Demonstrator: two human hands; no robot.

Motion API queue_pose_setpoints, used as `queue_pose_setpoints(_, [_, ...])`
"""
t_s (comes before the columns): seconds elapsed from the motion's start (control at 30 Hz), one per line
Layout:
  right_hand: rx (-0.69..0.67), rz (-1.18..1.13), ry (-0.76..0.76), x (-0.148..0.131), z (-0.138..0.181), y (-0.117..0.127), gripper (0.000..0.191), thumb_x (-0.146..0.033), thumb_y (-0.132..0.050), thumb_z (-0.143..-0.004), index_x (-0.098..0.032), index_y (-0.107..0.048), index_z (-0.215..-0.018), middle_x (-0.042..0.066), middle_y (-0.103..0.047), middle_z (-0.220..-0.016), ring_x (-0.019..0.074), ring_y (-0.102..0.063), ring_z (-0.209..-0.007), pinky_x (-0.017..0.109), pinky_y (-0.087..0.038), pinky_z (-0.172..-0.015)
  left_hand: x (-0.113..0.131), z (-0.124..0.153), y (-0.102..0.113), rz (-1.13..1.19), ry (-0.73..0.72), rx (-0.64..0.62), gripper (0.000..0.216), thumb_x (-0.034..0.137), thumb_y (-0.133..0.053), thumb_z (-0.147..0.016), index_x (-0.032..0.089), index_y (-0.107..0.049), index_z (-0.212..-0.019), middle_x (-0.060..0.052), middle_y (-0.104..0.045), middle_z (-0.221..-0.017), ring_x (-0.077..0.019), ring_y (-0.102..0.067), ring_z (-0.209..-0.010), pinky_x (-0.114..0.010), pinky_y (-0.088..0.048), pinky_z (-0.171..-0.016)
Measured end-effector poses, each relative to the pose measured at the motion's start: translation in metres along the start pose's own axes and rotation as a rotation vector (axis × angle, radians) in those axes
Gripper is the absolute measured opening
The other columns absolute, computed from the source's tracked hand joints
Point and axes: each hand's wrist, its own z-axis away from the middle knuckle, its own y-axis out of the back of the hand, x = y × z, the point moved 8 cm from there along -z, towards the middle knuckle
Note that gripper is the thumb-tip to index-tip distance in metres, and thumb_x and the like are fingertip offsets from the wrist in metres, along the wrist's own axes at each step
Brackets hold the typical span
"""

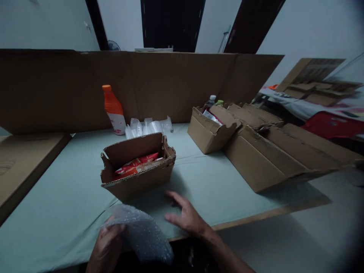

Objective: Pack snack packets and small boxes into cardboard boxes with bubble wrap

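A sheet of bubble wrap (145,233) hangs over the table's front edge, with my left hand (106,242) closed on its upper left end. My right hand (187,216) is just right of the wrap, fingers apart and holding nothing. Beyond both hands stands an open cardboard box (148,178) with torn upper edges. Inside it lie red and orange packets (138,165), partly hidden by the front wall.
Behind the box are an orange-and-white bottle (113,110) and several clear plastic wrap pieces (148,127). More cardboard boxes (256,159) line the right side. A flat carton (25,163) lies at left; a tall cardboard panel (170,83) closes off the back.
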Motion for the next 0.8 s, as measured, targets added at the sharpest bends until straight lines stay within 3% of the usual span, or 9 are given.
queue_pose_setpoints(0.1, [-0.242,-0.059,0.056,-0.016,0.009,-0.043,0.057,-0.03,-0.076,-0.074,-0.021,-0.065,-0.13,0.008,-0.073,-0.119,0.0244,-0.067,-0.105,0.035,-0.049,-0.095,0.006,0.004,-0.026,0.044,0.012,-0.109,0.029,0.033,-0.087,-0.055,0.017,-0.063,-0.054,0.002,-0.059,-0.051,-0.0147,-0.051,-0.052,-0.027,-0.043,-0.056])
queue_pose_setpoints(0.2, [-0.317,-0.078,0.153,-0.026,0.012,-0.063,0.039,-0.03,-0.072,-0.076,-0.022,-0.074,-0.115,0.005,-0.075,-0.111,0.0239,-0.068,-0.102,0.034,-0.047,-0.094,0.007,0.003,-0.032,0.083,0.022,-0.175,0.027,0.036,-0.087,-0.058,0.016,-0.071,-0.066,0.0,-0.064,-0.059,-0.0165,-0.056,-0.057,-0.029,-0.046,-0.062])
queue_pose_setpoints(0.4, [-0.335,-0.616,-0.026,-0.011,0.009,-0.059,0.072,-0.069,-0.06,-0.08,-0.017,-0.065,-0.13,0.012,-0.069,-0.119,0.0264,-0.063,-0.11,0.036,-0.044,-0.098,0.009,0.001,-0.024,0.069,0.007,-0.136,0.034,0.045,-0.085,-0.06,0.014,-0.072,-0.067,-0.003,-0.065,-0.06,-0.0197,-0.058,-0.059,-0.031,-0.048,-0.062])
queue_pose_setpoints(0.47, [-0.335,-0.697,-0.059,-0.011,0.009,-0.06,0.076,-0.071,-0.065,-0.075,-0.017,-0.064,-0.128,0.011,-0.068,-0.116,0.0258,-0.062,-0.108,0.036,-0.043,-0.098,0.012,0.002,-0.026,0.041,-0.025,-0.108,0.034,0.045,-0.085,-0.06,0.015,-0.071,-0.066,-0.003,-0.066,-0.062,-0.0187,-0.057,-0.057,-0.031,-0.048,-0.062])
queue_pose_setpoints(0.53, [-0.368,-0.649,-0.124,-0.009,0.01,-0.068,0.072,-0.063,-0.077,-0.067,-0.018,-0.066,-0.122,0.007,-0.067,-0.107,0.0226,-0.061,-0.098,0.032,-0.045,-0.092,0.014,0.002,-0.032,0.039,-0.032,-0.119,0.034,0.045,-0.084,-0.061,0.015,-0.07,-0.068,-0.003,-0.068,-0.066,-0.018,-0.056,-0.057,-0.03,-0.048,-0.061])
queue_pose_setpoints(0.6, [-0.366,-0.505,-0.191,-0.003,0.011,-0.075,0.054,-0.054,-0.081,-0.066,-0.016,-0.068,-0.103,0.001,-0.062,-0.087,0.0155,-0.055,-0.078,0.025,-0.044,-0.074,0.012,0.002,-0.038,0.07,-0.014,-0.144,0.034,0.044,-0.082,-0.064,0.015,-0.07,-0.073,-0.003,-0.069,-0.068,-0.0177,-0.057,-0.058,-0.029,-0.048,-0.059])
queue_pose_setpoints(0.7, [-0.338,-0.306,-0.22,0.006,0.011,-0.075,0.039,-0.051,-0.072,-0.075,-0.015,-0.06,-0.075,-0.004,-0.047,-0.067,0.0093,-0.038,-0.062,0.02,-0.032,-0.056,0.008,0.0,-0.039,0.158,0.02,-0.106,0.037,0.041,-0.087,-0.059,0.016,-0.07,-0.081,0.001,-0.065,-0.063,-0.0152,-0.056,-0.056,-0.025,-0.046,-0.055])
queue_pose_setpoints(0.8, [-0.315,-0.238,-0.2,0.006,0.008,-0.06,0.038,-0.051,-0.065,-0.08,-0.016,-0.054,-0.07,-0.004,-0.043,-0.065,0.0092,-0.034,-0.061,0.021,-0.029,-0.054,0.006,-0.004,-0.03,0.251,0.026,0.006,0.055,0.035,-0.092,-0.048,0.02,-0.069,-0.096,0.002,-0.07,-0.074,-0.0156,-0.063,-0.064,-0.023,-0.05,-0.061])
